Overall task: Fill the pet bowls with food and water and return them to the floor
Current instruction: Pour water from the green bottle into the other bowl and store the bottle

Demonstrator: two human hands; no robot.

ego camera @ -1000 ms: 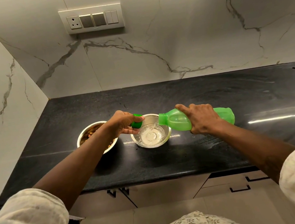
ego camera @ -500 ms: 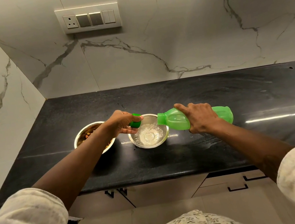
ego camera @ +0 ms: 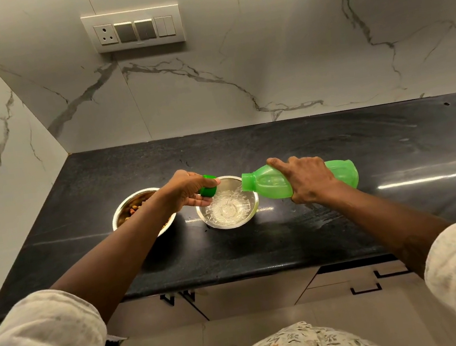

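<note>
Little has shifted on the black counter [ego camera: 346, 229]: my right hand [ego camera: 306, 179] still grips the green bottle [ego camera: 269, 186], tipped sideways. Its mouth is over the water bowl [ego camera: 252, 207], toward the left end. The food bowl [ego camera: 118, 214] sits just left of it, and my left hand [ego camera: 185, 192] curls round the cap [ego camera: 208, 188].
</note>
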